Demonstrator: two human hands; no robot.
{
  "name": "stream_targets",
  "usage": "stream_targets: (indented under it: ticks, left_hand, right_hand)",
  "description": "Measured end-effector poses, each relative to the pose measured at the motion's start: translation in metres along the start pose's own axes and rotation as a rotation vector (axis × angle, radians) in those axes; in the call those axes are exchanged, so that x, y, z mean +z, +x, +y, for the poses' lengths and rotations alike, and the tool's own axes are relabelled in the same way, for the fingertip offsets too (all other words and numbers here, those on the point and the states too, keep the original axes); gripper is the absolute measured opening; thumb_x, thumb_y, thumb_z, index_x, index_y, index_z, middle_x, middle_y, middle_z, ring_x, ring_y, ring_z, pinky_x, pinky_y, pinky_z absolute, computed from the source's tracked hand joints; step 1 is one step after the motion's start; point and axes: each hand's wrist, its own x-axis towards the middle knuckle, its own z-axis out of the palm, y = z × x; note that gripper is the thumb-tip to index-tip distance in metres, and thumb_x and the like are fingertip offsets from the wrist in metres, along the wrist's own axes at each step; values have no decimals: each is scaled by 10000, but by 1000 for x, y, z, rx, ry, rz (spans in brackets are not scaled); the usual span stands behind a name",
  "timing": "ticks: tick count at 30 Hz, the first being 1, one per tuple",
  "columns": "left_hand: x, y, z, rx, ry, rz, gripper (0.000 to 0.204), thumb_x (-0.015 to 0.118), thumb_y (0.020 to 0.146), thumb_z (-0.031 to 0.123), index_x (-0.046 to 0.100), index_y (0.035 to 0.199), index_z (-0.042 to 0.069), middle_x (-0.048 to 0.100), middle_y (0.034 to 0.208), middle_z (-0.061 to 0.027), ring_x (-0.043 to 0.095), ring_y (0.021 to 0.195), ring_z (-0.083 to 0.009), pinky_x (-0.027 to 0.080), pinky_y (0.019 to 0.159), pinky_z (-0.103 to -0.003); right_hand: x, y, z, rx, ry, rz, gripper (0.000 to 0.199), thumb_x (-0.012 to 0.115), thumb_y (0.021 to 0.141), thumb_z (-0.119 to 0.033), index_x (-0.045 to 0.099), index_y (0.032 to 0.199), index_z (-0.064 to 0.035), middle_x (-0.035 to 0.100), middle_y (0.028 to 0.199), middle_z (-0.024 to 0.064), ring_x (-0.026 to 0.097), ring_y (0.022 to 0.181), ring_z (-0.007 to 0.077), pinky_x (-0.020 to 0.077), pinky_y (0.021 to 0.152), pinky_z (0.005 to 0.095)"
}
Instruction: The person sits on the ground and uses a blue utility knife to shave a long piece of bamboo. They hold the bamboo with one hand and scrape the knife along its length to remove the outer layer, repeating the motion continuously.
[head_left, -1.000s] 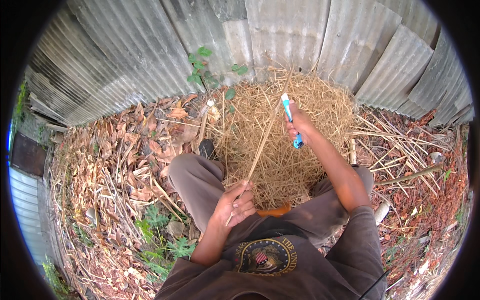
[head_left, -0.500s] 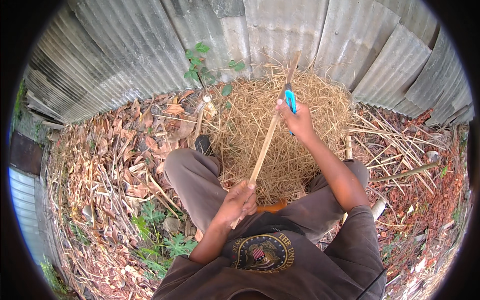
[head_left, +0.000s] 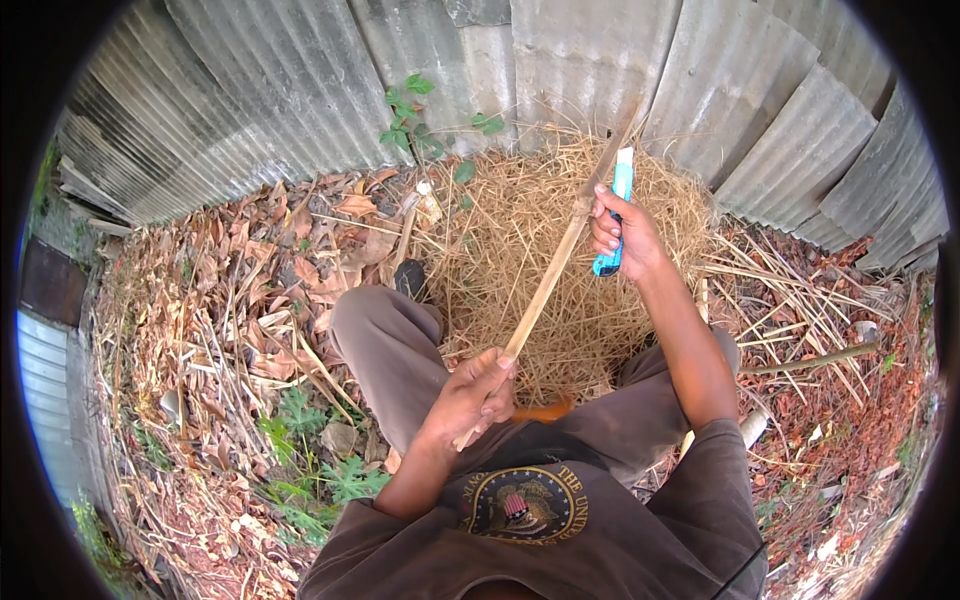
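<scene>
The long, tan wooden strip (head_left: 548,290) slants rightward toward the golden straw heap's (head_left: 500,240) far edge — left hand (head_left: 468,398) gripping the strip's near end, right hand (head_left: 630,235) beyond, clutching a slim blue plastic cutter (head_left: 622,182).

Over the straw heap (head_left: 590,310), a bamboo strip (head_left: 547,280) is slanting from the near edge to the far edge, barring a low sideways sweep. Above the heap's far right part, the right hand (head_left: 628,235) and a blue utility knife (head_left: 623,182) are taking up room. Behind the heap, a corrugated metal fence (head_left: 590,70) is blocking reach; in front, the bent legs (head_left: 385,340) are hemming it in. Open air is lying above the heap's left part.
</scene>
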Motion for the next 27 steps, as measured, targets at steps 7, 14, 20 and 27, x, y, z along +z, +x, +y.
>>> stream_targets:
  ticks: [7, 14, 20, 27]
  left_hand:
    - [1, -6, 19, 8, 420, -53, 245, 424, 1036, 272, 473, 888, 82, 389, 517, 30, 336, 405, -50, 287, 357, -195]
    - [-43, -28, 18, 209, 373, 245, 230, 406, 1038, 265, 441, 969, 49, 401, 513, 17, 329, 359, -56, 303, 347, -199]
    - [-14, -7, 14, 208, 596, 222, 283, 409, 1037, 241, 512, 1150, 3, 474, 555, -9, 384, 389, -42, 316, 377, -176]
    - [-8, 5, 19, 410, 611, 272, 368, 457, 1023, 210, 487, 1320, -6, 478, 624, 15, 391, 452, -25, 307, 407, -169]
  right_hand:
    - [6, -23, -28, -216, 139, -115, 324, 492, 999, -241, 548, 741, -53, 304, 463, -40, 330, 365, 84, 306, 353, 252]
    - [-86, -49, -117, -580, 30, 255, 291, 527, 983, -251, 551, 788, -36, 351, 489, -33, 336, 395, 93, 317, 391, 256]
    - [-67, -20, -35, -532, -1740, 656, 560, 535, 913, -553, 608, 854, -1, 559, 586, 115, 561, 549, 269, 430, 534, 391]
    - [32, -49, 11, -415, -1528, 16, 567, 541, 894, -572, 611, 734, -33, 483, 516, 117, 544, 505, 295, 416, 512, 407]
